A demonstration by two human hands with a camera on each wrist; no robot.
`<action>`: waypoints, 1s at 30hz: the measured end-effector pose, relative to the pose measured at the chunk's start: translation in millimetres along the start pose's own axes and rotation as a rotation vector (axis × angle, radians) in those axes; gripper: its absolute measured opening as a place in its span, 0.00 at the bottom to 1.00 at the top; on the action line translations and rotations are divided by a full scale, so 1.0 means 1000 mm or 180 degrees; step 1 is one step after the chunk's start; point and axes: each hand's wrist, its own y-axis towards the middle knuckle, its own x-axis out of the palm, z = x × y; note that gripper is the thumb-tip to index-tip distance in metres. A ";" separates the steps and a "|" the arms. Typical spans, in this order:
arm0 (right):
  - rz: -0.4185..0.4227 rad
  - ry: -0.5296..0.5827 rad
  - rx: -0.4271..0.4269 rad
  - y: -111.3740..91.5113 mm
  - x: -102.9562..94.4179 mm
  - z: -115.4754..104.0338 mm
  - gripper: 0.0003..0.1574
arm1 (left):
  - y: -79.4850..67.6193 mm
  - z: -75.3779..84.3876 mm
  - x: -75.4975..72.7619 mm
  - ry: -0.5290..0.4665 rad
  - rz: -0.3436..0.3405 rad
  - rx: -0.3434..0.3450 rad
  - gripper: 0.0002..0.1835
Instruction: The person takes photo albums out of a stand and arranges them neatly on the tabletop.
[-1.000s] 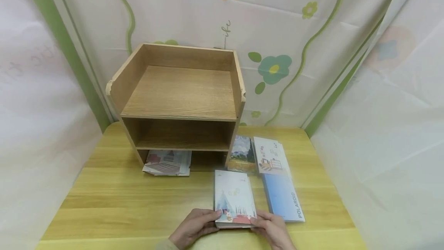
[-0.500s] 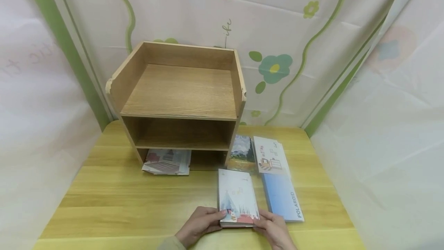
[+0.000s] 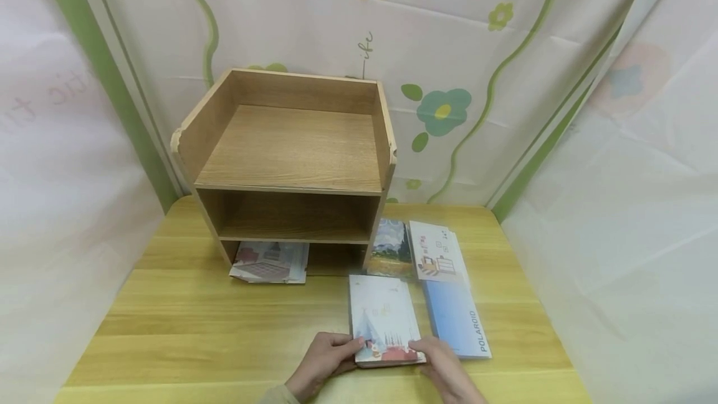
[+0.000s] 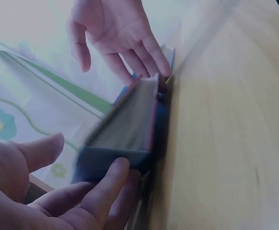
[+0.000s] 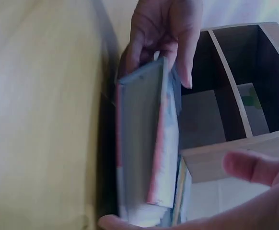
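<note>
A small thick book (image 3: 384,320) with a white cover, printed with a tent and red shapes, lies near the front of the table. My left hand (image 3: 325,357) holds its near left corner, thumb over the cover. In the left wrist view, the left fingers (image 4: 103,187) curl against the book's edge. At the near right corner is my right hand (image 3: 445,366), its thumb over the cover in the head view. The right wrist view has that thumb (image 5: 254,167) spread clear of the book, while a fingertip touches its far end. Grey page edges (image 5: 139,129) show between the covers.
A wooden shelf unit (image 3: 291,148) stands at the back left, an illustrated book (image 3: 272,260) jutting from its lowest compartment. Right of it lie a book with a painted landscape (image 3: 391,251), a white illustrated book (image 3: 437,251) and a blue POLAROID book (image 3: 457,320). Patterned curtains surround the table.
The book shifted slightly right, then its far end swung a little back left. My right hand has moved slightly and its thumb lies further over the cover corner. The left hand stays at its corner.
</note>
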 end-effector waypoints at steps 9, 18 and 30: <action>-0.0418 -0.0078 0.0015 0.004 -0.008 -0.010 0.39 | 0.002 0.010 -0.006 -0.0085 0.0041 0.0003 0.30; -0.0552 -0.0036 -0.0036 0.006 -0.011 -0.016 0.42 | 0.000 0.017 -0.010 -0.0177 0.0036 0.0090 0.30; -0.0402 0.0117 -0.0143 0.005 -0.008 -0.017 0.47 | -0.003 0.017 -0.022 -0.0297 0.0031 0.0181 0.28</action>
